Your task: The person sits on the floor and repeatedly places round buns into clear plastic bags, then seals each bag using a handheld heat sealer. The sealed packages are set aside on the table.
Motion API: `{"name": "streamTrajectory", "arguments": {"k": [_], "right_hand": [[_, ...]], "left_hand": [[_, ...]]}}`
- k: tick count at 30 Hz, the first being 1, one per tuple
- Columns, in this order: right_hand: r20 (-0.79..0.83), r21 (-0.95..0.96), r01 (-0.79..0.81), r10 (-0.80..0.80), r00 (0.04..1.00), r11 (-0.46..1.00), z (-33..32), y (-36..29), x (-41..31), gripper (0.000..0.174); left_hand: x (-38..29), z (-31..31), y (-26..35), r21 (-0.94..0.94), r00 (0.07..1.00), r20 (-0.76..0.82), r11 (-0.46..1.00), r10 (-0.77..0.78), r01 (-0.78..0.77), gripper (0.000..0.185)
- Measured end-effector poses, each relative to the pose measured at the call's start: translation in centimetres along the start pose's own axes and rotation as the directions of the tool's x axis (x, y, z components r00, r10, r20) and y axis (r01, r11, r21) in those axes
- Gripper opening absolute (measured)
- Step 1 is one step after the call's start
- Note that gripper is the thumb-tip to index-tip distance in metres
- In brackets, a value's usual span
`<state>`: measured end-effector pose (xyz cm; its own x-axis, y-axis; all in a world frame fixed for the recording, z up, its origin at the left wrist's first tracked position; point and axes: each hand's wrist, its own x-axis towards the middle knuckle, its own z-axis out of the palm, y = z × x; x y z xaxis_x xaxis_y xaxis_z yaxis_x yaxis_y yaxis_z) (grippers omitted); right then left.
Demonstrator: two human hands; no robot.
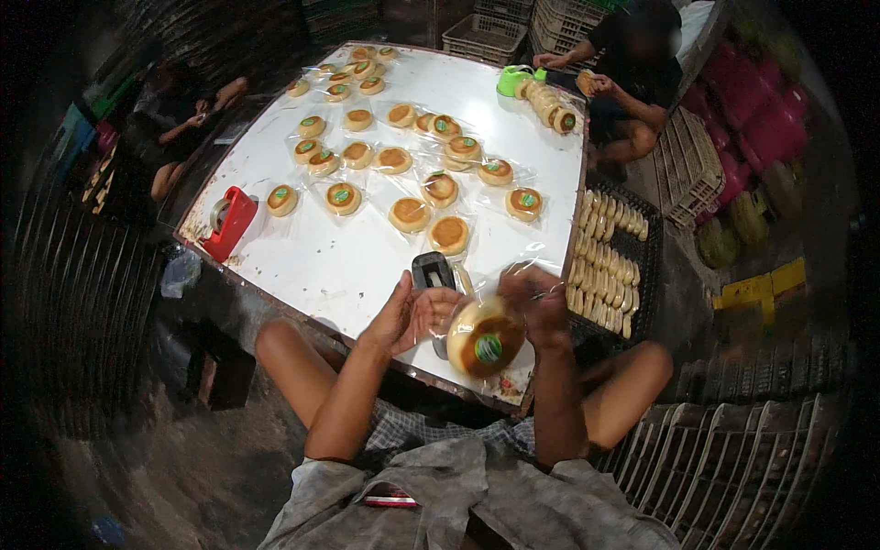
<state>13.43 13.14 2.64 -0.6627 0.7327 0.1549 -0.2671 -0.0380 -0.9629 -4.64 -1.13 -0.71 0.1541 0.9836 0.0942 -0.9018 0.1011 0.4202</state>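
A round browned bun in a clear plastic bag [485, 338], with a green sticker on it, is between my hands at the near edge of the white table. My right hand [540, 299], blurred, grips the bag's upper right part. My left hand [427, 313] is beside the bun's left side, fingers apart; whether it touches the bag is unclear. A black tape dispenser [433, 267] stands just behind my left hand, partly hidden by it. Farther back on the tabletop [302, 254] lie several bagged buns [410, 214], many with green stickers.
A red tape dispenser [232, 223] stands at the table's left corner. A green dispenser [517, 81] and a row of buns [546, 104] are at the far right, near a seated person [636, 89]. Another person sits at left. A black crate [650, 275] of packed buns adjoins the right edge.
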Motion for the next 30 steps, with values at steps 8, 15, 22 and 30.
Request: {"name": "streamTrajectory", "arguments": {"k": [8, 15, 22, 30], "right_hand": [[-0.135, 0.238, 0.083, -0.052, 0.989, 0.968, 1.6, 2.7, -0.5, 0.03], [-0.236, -0.309, -0.219, 0.149, 0.96, 0.925, 0.4, 4.4, -1.9, 0.016], [-0.009, -0.722, 0.344, -0.504, 0.863, 0.6, 4.6, 4.2, -3.2, 0.063], [-0.009, 0.128, -0.245, 0.248, 0.969, 0.961, 3.4, 3.8, -2.6, 0.036]], "left_hand": [[0.9, 1.1, -1.5, 0.741, 0.951, -0.299, 0.646, 0.075, 0.182, 0.039], [1.6, 1.7, -1.9, 0.62, 0.83, -0.445, 0.785, 0.336, 0.014, 0.043], [1.4, 2.1, -2.3, 0.751, 0.803, -0.374, 0.659, 0.464, -0.031, 0.041], [1.6, 2.3, -3.0, 0.965, 0.514, 0.224, -0.263, 0.828, 0.004, 0.032]]}}
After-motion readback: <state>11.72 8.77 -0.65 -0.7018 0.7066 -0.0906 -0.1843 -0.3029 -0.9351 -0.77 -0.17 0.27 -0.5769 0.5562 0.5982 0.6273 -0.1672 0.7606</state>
